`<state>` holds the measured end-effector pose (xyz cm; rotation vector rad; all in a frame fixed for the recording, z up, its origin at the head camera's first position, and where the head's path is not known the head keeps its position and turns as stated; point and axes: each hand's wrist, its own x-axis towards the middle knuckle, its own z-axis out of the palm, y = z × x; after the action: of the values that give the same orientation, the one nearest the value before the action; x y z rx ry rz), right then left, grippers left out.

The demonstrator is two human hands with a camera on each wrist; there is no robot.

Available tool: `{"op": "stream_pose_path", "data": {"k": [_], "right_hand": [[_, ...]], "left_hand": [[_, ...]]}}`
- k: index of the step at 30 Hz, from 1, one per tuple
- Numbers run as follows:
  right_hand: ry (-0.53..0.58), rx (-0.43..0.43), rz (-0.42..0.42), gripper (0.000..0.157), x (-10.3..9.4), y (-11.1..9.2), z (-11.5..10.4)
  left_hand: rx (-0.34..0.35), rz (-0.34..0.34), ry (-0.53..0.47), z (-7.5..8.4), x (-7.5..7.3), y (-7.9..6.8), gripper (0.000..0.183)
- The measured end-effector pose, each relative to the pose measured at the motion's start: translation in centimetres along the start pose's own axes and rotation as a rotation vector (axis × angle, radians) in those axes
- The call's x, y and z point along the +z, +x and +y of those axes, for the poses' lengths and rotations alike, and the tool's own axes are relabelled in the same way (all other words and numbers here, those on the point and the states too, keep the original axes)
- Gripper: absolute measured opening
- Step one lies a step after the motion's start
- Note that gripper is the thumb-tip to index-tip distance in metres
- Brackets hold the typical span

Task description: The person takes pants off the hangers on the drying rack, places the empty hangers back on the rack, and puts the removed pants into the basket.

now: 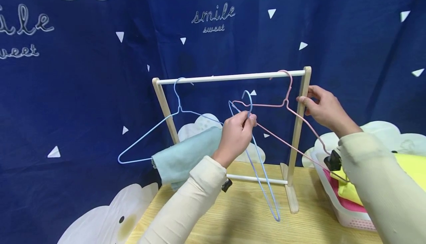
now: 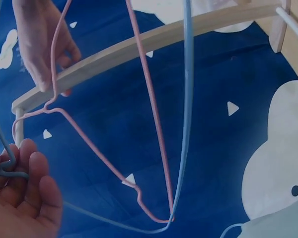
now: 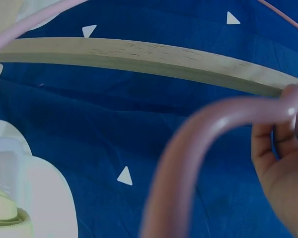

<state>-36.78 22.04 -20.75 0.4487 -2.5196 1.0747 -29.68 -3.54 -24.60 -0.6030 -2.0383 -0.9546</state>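
My left hand (image 1: 235, 131) pinches a blue wire hanger (image 1: 277, 219) just below its hook, in front of the rack; the hanger dangles tilted, its lower end toward the table. With my right hand (image 1: 324, 109) I grip the right wooden post (image 1: 296, 144) of the rack near its top, thumb in front and fingers partly hidden behind. A pink hanger (image 1: 287, 102) hangs from the white top bar (image 1: 229, 77) beside that post, its lower corner passing over the right wrist. At the bar's left end another blue hanger (image 1: 179, 108) carries a folded light teal cloth (image 1: 189, 155).
A white basket (image 1: 357, 220) stands right of the rack, with yellow cloth (image 1: 412, 168) and pink cloth (image 1: 352, 204) inside. The rack stands on a wooden table (image 1: 249, 214). Behind it hangs a dark blue curtain (image 1: 83, 107) printed with clouds and triangles.
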Motion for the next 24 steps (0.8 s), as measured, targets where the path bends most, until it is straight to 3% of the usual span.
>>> {"op": "stream_pose_path", "data": {"k": [10, 24], "right_hand": [[0.01, 0.001, -0.003, 0.06, -0.2, -0.3, -0.1], [0.023, -0.003, 0.0, 0.058, 0.1, -0.2, 0.1]], "left_hand": [[-0.033, -0.013, 0.009, 0.7, -0.5, 1.4, 0.029], [-0.079, 0.042, 0.18, 0.8, -0.6, 4.1, 0.032]]}}
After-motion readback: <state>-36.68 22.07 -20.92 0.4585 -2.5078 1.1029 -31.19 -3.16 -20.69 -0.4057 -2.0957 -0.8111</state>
